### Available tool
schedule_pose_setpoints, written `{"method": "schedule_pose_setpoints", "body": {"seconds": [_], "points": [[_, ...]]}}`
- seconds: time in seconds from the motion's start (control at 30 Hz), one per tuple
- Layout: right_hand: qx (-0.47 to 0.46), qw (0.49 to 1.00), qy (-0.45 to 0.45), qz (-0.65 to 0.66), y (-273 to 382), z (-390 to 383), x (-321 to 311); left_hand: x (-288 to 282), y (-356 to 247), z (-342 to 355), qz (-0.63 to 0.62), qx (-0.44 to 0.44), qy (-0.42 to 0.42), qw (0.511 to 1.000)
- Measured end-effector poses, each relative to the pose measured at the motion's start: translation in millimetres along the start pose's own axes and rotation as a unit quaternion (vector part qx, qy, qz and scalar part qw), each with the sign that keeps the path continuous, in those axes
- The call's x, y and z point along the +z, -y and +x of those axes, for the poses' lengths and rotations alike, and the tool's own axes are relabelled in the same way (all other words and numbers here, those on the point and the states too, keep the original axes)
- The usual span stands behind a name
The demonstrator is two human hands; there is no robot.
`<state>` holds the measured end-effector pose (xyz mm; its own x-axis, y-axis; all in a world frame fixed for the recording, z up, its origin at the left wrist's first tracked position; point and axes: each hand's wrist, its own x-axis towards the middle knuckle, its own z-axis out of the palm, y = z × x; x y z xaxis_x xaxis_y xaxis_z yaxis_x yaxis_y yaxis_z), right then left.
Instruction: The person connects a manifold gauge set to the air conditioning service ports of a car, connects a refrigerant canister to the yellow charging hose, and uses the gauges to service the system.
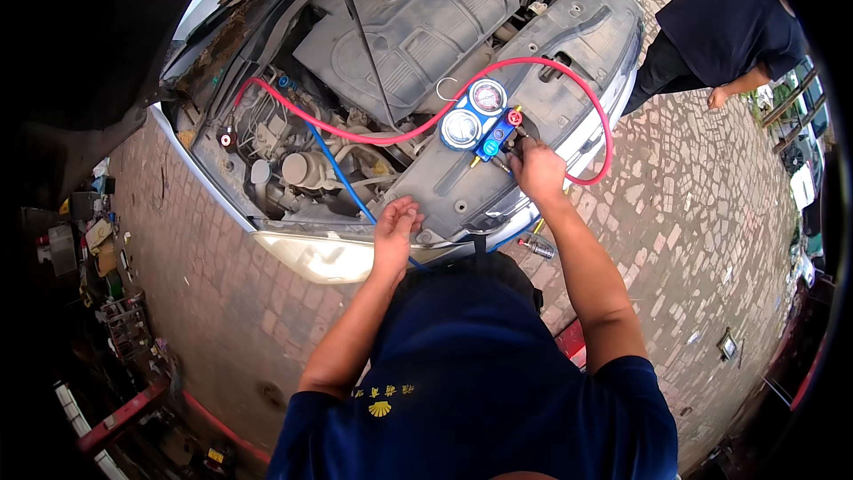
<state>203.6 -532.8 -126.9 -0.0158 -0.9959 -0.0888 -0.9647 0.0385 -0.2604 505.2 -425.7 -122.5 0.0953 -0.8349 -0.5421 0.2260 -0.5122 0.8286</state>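
Observation:
A manifold gauge set with two round dials and a blue body lies on the black panel at the front of an open engine bay. My right hand is at its near right side, with fingers closed round a fitting there; the fingertips are partly hidden. My left hand hovers over the front edge of the car, fingers loosely curled and holding nothing visible. Close beside it runs a blue hose. A red hose loops from the gauge set's right side across to a red coupler at the left of the bay.
A dusty engine cover fills the far bay, crossed by a black hood prop rod. The headlight borders the near left. Another person bends at the far right. A small bottle-like item lies below the bumper.

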Motion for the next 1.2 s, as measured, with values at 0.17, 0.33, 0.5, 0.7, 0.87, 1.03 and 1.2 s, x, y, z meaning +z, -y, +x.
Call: {"method": "schedule_pose_setpoints", "body": {"seconds": [0.17, 0.33, 0.5, 0.7, 0.87, 1.03, 1.2], "points": [[0.018, 1.0, -0.022, 0.001, 0, 11, 8, -4, 1, 3, -0.003, 0.015, 0.021, 1.0], [0.018, 1.0, -0.016, 0.01, 3, 13, -1, -10, 1, 6, -0.008, 0.011, 0.016, 1.0], [-0.023, 1.0, -0.001, 0.002, -4, 17, 0, -6, -2, 7, 0.001, 0.01, 0.016, 1.0], [-0.046, 0.991, -0.076, 0.103, 15, -10, -9, -9, -3, 4, -0.014, 0.019, 0.004, 1.0], [-0.045, 0.993, -0.085, 0.064, 22, -12, 3, -15, -6, 5, -0.019, 0.029, 0.004, 0.999], [-0.117, 0.988, -0.087, 0.048, 19, -5, 11, -32, -37, 0, -0.016, 0.115, -0.032, 0.993], [-0.139, 0.985, -0.087, 0.054, 21, -2, 4, -83, -102, 28, 0.043, 0.274, -0.11, 0.954]]}}
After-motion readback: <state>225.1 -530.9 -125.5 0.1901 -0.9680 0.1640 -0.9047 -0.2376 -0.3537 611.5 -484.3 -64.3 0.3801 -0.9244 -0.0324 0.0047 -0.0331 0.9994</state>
